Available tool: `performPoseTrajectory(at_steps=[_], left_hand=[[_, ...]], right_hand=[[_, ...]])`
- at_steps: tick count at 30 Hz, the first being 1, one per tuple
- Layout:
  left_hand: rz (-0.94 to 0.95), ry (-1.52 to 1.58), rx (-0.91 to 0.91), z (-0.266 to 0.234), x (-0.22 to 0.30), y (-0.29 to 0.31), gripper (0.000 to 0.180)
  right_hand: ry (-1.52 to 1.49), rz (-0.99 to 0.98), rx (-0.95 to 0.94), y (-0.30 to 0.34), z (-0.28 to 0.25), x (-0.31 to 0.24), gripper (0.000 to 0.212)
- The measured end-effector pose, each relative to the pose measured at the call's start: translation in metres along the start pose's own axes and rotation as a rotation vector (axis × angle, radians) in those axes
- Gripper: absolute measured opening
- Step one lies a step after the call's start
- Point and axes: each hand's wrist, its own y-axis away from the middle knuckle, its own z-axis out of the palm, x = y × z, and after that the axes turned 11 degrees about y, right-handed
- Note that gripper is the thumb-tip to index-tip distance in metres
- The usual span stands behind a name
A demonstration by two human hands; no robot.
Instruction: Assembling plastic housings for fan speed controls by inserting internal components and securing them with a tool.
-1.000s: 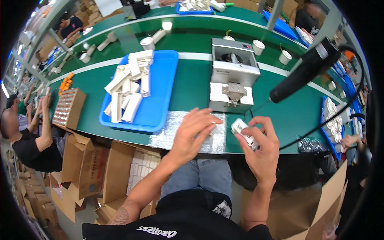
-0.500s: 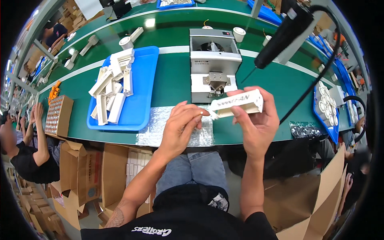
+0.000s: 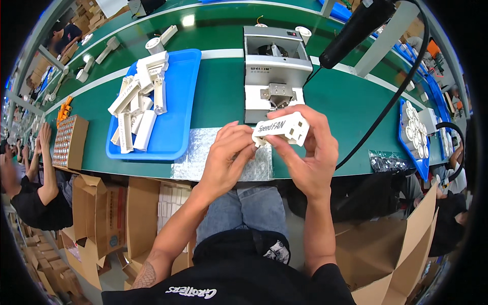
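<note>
My right hand (image 3: 311, 152) grips a white oblong plastic housing (image 3: 280, 128) with dark printing along its side, thumb below and fingers over the top. At the housing's left end, my left hand (image 3: 227, 158) has thumb and fingers pinched together, touching that end; whatever sits between its fingertips is hidden. Both hands are above the table edge, just in front of a grey screw feeder (image 3: 278, 68). More white housings (image 3: 146, 129) lie heaped in a blue tray (image 3: 186, 109) to the left.
A black electric screwdriver (image 3: 348, 40) hangs at upper right, its cable curving down beside my right hand. Clear plastic film (image 3: 195, 157) lies under my left hand. A blue tray of round white parts (image 3: 415, 134) stands right. Open cartons flank my legs; co-workers sit at both sides.
The housing has turned in my right hand, so its printed side faces up and its open side no longer shows. It has come slightly left, closer against my left fingertips.
</note>
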Motion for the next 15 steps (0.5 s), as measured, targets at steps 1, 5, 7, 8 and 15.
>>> performPoseTrajectory(at_steps=[1, 5, 7, 8, 15], left_hand=[[-0.006, 0.002, 0.0, 0.001, 0.004, 0.001, 0.009], [0.111, -0.009, 0.074, -0.01, 0.006, 0.004, 0.064], [-0.08, 0.021, 0.005, -0.016, 0.006, 0.006, 0.07], [-0.069, 0.033, -0.008, -0.019, 0.003, 0.007, 0.072], [-0.105, 0.062, 0.047, -0.018, -0.003, 0.005, 0.075]], right_hand=[[0.068, -0.021, -0.069, -0.002, -0.004, 0.002, 0.047], [0.03, 0.04, -0.087, 0.001, 0.001, 0.009, 0.046], [0.002, 0.066, -0.099, 0.004, 0.004, 0.013, 0.046], [0.08, 0.031, -0.132, 0.007, 0.005, 0.016, 0.046], [0.12, -0.057, -0.106, 0.013, 0.017, 0.022, 0.059]])
